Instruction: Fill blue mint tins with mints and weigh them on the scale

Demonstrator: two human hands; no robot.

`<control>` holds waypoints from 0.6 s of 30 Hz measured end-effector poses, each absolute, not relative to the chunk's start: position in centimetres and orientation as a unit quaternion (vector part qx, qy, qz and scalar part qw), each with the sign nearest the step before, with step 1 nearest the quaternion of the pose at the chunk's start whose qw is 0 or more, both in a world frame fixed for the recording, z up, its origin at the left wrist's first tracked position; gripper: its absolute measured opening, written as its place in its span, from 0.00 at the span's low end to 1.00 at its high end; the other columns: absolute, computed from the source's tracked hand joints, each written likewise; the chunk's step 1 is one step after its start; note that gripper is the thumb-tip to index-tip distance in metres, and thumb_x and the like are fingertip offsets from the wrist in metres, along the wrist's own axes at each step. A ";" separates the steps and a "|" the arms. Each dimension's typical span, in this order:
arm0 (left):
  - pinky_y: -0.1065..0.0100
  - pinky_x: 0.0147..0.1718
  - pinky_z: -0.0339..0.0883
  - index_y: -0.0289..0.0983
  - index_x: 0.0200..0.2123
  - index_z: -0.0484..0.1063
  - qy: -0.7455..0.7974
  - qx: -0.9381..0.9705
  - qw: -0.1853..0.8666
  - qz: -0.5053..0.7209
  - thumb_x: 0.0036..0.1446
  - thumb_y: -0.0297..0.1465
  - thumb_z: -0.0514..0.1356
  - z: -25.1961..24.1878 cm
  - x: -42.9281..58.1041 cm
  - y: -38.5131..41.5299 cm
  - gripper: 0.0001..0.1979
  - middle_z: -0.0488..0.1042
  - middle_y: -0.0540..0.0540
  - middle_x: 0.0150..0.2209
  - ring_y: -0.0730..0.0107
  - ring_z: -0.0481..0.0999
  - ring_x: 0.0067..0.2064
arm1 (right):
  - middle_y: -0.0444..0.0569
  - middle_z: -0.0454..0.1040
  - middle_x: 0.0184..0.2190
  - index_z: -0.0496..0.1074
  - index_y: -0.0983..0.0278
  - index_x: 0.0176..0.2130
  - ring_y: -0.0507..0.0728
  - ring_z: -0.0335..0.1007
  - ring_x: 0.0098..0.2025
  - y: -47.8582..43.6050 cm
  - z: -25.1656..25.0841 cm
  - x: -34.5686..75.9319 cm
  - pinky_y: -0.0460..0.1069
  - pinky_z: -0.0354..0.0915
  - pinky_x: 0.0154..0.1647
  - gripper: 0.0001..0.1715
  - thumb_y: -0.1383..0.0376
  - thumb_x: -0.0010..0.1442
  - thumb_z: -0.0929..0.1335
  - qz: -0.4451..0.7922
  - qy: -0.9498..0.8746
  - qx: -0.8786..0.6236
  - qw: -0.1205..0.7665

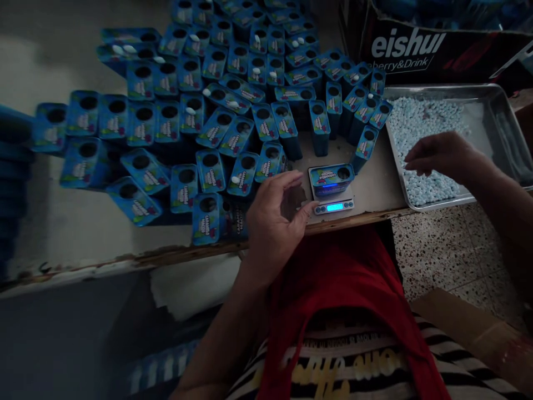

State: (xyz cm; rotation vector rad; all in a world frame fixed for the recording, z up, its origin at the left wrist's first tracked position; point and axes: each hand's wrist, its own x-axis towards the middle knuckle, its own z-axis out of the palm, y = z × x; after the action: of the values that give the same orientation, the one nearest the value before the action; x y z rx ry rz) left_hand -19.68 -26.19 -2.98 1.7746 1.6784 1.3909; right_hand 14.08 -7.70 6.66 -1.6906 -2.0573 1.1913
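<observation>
Left hand (272, 219), fingers apart, is being held beside the blue rectangular tin (332, 179) on the digital scale (334, 206), while the right hand (441, 158), grip unclear, is being held over pale tablets (416, 119) in the steel tray (485, 125).

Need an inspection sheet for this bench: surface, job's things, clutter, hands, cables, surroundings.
Surface: table, pale top, worn front edge.
Job's things: blue tin sits on a small scale, display lit; metal tray holds pale candies.
Clutter: heap of blue tins, holes up, several tilted; a few loose candies lie on their tops.
Hands: left hand open beside the scale; right hand over the candies, fingers pointing down, grip unclear.
Cables: nothing seen.
Surroundings: printed cardboard box behind the tray; terrazzo floor; red cloth over the lap.
</observation>
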 end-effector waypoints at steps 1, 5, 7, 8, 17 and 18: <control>0.52 0.66 0.82 0.44 0.65 0.73 0.592 0.627 0.157 0.481 0.66 0.30 0.73 -2.7 -19.5 -25.8 0.26 0.80 0.43 0.61 0.54 0.84 0.61 | 0.47 0.79 0.23 0.84 0.64 0.34 0.53 0.71 0.25 -7.9 6.2 14.7 0.51 0.68 0.28 0.11 0.62 0.55 0.84 0.411 -0.695 -0.579 0.114; 0.50 0.68 0.79 0.44 0.66 0.73 0.605 0.646 0.119 0.450 0.64 0.30 0.76 -1.9 -19.1 -24.4 0.30 0.79 0.43 0.61 0.52 0.82 0.64 | 0.46 0.80 0.25 0.85 0.62 0.34 0.55 0.74 0.27 -9.5 6.1 12.3 0.52 0.70 0.30 0.07 0.63 0.56 0.83 0.410 -0.730 -0.527 0.146; 0.49 0.68 0.79 0.45 0.67 0.73 0.616 0.649 0.103 0.435 0.63 0.31 0.77 -1.7 -19.2 -24.1 0.32 0.79 0.42 0.62 0.50 0.81 0.65 | 0.46 0.82 0.29 0.86 0.61 0.35 0.56 0.76 0.30 -10.3 6.9 9.7 0.53 0.71 0.34 0.04 0.67 0.58 0.82 0.382 -0.769 -0.480 0.180; 0.48 0.68 0.79 0.45 0.67 0.72 0.623 0.648 0.100 0.428 0.62 0.32 0.77 -1.6 -19.3 -24.0 0.33 0.78 0.42 0.62 0.49 0.80 0.66 | 0.46 0.84 0.31 0.86 0.60 0.35 0.57 0.77 0.33 -10.6 7.3 8.4 0.54 0.72 0.37 0.05 0.69 0.58 0.81 0.366 -0.788 -0.454 0.198; 0.46 0.69 0.78 0.45 0.71 0.67 0.639 0.625 0.143 0.426 0.62 0.36 0.77 -2.6 -19.3 -24.2 0.38 0.76 0.40 0.66 0.46 0.79 0.69 | 0.44 0.86 0.39 0.85 0.59 0.40 0.57 0.79 0.40 -10.9 6.0 2.8 0.54 0.72 0.46 0.07 0.71 0.65 0.77 0.335 -0.857 -0.305 0.247; 0.46 0.69 0.79 0.45 0.71 0.66 0.636 0.622 0.151 0.430 0.62 0.36 0.77 -2.7 -19.1 -24.0 0.38 0.76 0.40 0.67 0.46 0.79 0.69 | 0.43 0.86 0.38 0.85 0.59 0.40 0.57 0.79 0.40 -11.1 5.6 2.4 0.53 0.71 0.45 0.06 0.70 0.65 0.77 0.338 -0.855 -0.303 0.251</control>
State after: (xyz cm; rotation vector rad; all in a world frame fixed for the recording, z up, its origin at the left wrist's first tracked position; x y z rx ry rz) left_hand -19.14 -24.03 -2.69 1.7872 1.8270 1.2349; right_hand 2.43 -11.05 5.58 -0.8248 -2.3272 0.9209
